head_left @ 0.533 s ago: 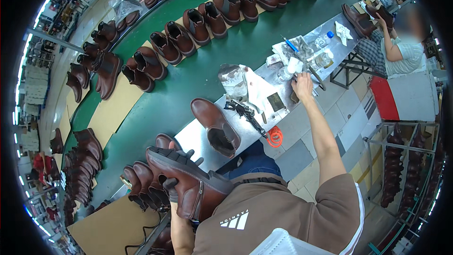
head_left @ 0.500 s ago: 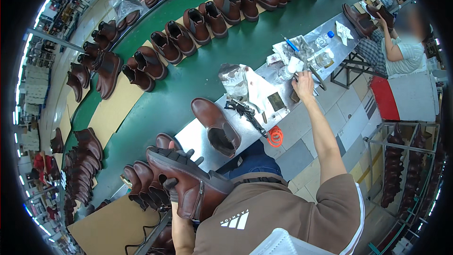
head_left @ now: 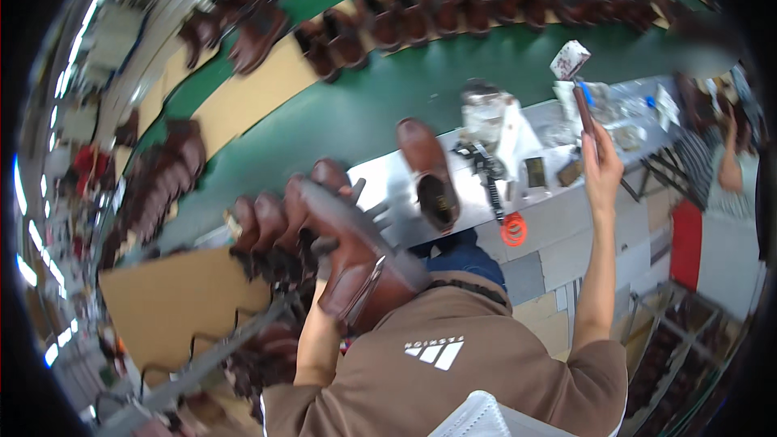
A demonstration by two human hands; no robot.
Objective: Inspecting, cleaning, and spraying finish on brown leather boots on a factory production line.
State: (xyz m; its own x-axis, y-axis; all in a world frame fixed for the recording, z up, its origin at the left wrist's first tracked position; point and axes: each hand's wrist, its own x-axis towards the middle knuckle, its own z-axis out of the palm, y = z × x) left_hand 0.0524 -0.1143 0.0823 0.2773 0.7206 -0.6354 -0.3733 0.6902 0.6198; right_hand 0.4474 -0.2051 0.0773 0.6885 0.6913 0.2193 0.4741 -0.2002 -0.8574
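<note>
So I'm standing here watching someone work on a boot (head_left: 344, 231), a brown one with a zip up the side. Their left hand (head_left: 325, 251) has it wrapped in a firm hold around the middle, sole tipped up and dark covers on the fingers. It's off the table completely, up in front of the chest just outside the near left corner of the metal tabletop (head_left: 388, 174).

Right hand (head_left: 603, 163) is closed round the brown handle of a tool (head_left: 584, 105) that looks kinda like a brush. It's raised at the far edge, and its pale head has dark reddish specks all over. Head's pointing up, well apart from the boot.

Another boot (head_left: 425, 158) stands near the left end of the metal, toe toward the far edge. Right of it there's a black gadget (head_left: 490, 174), with an orange coil (head_left: 513, 229) at the near edge. Then a white cloth (head_left: 514, 142), a dark pad (head_left: 535, 171) and a brown block (head_left: 571, 173) nearer the front edge. Stuff at the right end is too blurry to sort out.

Past the far edge, a green table (head_left: 388, 93) carries a long row of boots (head_left: 445, 8).
</note>
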